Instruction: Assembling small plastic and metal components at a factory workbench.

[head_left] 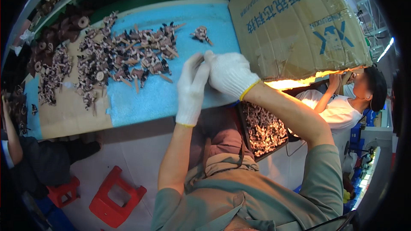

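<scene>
Blue foam matting point(171, 94) runs to the table's near edge; gloved left hand point(191, 90) and right hand point(229, 73) press together there, beside a cardboard box point(295, 21), small brown parts point(124, 55) heaped beyond.

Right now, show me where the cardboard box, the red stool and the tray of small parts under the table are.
cardboard box point(295, 21), head view, on its broad taped side.
red stool point(116, 196), head view, on its seat top beside the slot.
tray of small parts point(265, 130), head view, on the heap of parts inside it.
</scene>
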Motion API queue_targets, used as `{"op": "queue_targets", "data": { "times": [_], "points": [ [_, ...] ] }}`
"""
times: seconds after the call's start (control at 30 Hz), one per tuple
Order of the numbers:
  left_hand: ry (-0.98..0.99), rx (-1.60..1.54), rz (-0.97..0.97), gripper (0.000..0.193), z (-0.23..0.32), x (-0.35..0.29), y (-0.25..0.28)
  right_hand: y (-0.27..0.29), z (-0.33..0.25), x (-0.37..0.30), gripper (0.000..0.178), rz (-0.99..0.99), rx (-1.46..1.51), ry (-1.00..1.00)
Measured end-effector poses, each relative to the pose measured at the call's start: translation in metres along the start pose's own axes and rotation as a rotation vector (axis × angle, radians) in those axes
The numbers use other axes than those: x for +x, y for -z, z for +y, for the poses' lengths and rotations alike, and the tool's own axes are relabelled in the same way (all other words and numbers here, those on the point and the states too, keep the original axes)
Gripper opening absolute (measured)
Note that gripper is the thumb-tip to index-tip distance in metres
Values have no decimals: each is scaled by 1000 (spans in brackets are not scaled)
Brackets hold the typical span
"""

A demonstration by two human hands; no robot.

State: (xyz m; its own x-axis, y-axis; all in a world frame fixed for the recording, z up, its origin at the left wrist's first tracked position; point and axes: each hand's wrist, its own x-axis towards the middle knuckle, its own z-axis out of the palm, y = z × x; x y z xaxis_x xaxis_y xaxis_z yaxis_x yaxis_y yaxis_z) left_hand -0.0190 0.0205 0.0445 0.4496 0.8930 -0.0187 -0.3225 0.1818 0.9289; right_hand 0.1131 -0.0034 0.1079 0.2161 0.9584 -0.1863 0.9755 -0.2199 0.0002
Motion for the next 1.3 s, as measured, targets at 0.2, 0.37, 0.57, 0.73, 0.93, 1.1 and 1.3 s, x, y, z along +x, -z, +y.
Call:
{"op": "queue_targets", "data": {
  "times": [0.2, 0.37, 0.57, 0.73, 0.93, 1.1, 1.3],
  "points": [
    [50, 23, 9, 50, -24, 7, 11, 8, -6, -5, 30, 8, 62, 3],
    [300, 76, -170, 52, 16, -17, 20, 18, 20, -29, 20, 108, 700, -145],
    [279, -39, -310, 36, -16, -11, 27, -34, 18, -41, 25, 522, 501, 187],
    [-20, 456, -230, 27, 27, -27, 2, -46, 20, -59, 30, 684, 302, 221],
    [-353, 1004, 61, 43, 58, 49, 19, 8, 65, -151, 29, 88, 580, 181],
    [-384, 966, 77, 48, 42, 18, 1, -82, 213, -136, 37, 254, -262, -238],
    [42, 778, -105, 44, -30, -18, 16, -76, 279, -50, 30, 715, -154, -111]
  ]
}}
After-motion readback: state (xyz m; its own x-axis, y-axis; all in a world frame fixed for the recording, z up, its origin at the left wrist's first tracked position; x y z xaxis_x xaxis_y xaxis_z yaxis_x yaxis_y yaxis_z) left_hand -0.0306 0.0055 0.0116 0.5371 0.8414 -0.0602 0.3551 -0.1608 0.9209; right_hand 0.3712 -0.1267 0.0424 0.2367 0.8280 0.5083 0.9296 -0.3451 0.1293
